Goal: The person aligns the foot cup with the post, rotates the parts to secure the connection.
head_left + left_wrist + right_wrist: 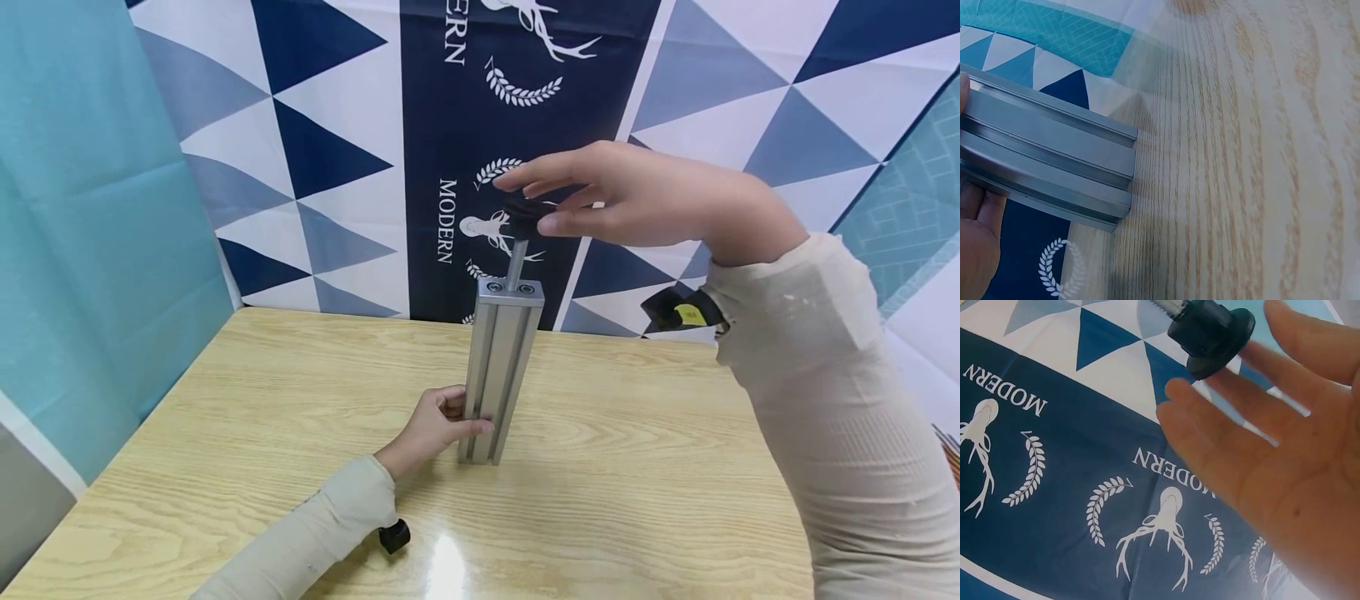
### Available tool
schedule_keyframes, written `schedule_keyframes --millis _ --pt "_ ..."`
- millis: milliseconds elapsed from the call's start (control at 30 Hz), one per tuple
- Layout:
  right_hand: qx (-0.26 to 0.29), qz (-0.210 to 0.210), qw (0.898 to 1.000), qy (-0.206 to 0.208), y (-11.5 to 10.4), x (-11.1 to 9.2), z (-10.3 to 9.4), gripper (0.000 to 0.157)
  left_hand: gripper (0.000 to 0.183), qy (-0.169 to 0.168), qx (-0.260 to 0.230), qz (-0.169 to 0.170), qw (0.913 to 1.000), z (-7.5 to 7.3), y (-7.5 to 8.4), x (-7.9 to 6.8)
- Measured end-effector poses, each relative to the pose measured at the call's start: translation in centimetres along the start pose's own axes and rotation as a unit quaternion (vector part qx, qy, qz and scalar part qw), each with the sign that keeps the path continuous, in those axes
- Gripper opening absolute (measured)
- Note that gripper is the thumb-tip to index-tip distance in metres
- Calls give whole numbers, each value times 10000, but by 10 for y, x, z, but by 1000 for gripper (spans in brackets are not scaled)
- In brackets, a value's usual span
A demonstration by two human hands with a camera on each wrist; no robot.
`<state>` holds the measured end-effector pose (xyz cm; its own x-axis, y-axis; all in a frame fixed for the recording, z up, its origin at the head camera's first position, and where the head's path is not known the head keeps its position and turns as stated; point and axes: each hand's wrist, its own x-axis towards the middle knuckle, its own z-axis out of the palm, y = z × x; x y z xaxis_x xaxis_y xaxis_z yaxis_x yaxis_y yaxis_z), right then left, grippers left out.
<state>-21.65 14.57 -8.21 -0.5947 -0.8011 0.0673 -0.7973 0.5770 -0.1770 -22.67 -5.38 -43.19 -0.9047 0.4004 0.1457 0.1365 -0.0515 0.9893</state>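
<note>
An aluminium extrusion profile (497, 371) stands upright on the wooden table, leaning slightly. My left hand (435, 427) grips it near its lower end, thumb across the front and fingers round the side. In the left wrist view the grooved profile (1054, 150) reaches in from the left, with part of the left hand (979, 250) under it. From the profile's top end rises a metal rod with a black levelling foot (522, 218) on it. Beside that foot (1213, 334), my right hand (1285, 431) is spread with fingers extended; whether they touch it I cannot tell.
The wooden table (637, 467) extends around the profile. Behind it hangs a patterned cloth (330, 167) with triangles and deer heads, and a teal sheet (97, 208) covers the left side. Black wrist devices (394, 536) are strapped by both sleeves.
</note>
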Motion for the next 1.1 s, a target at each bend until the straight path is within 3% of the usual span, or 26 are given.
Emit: schedule_keyframes --millis 167,300,467,567,700,900,1100 --pt "-18 -349 9993 -166 3 1 -1 48 51 -35 -60 33 10000 0 2 -1" --pt "-242 -344 9991 37 0 2 -3 44 51 -74 -73 72 9999 0 4 0" --pt "-346 531 9965 549 -8 4 0 32 53 -85 -87 54 9999 0 5 1" --pt "-453 1246 9871 893 -15 5 4 40 52 -73 -86 56 9999 0 7 1" --pt "-685 1807 9735 1227 -22 5 9 50 49 -58 -54 102 9999 1 6 1" --pt "-640 2103 9659 1367 -26 7 15 58 49 -6 86 88 9999 2 5 -1" --pt "-471 2008 9729 1042 -24 5 13 60 47 -31 -3 60 10000 3 4 -3"
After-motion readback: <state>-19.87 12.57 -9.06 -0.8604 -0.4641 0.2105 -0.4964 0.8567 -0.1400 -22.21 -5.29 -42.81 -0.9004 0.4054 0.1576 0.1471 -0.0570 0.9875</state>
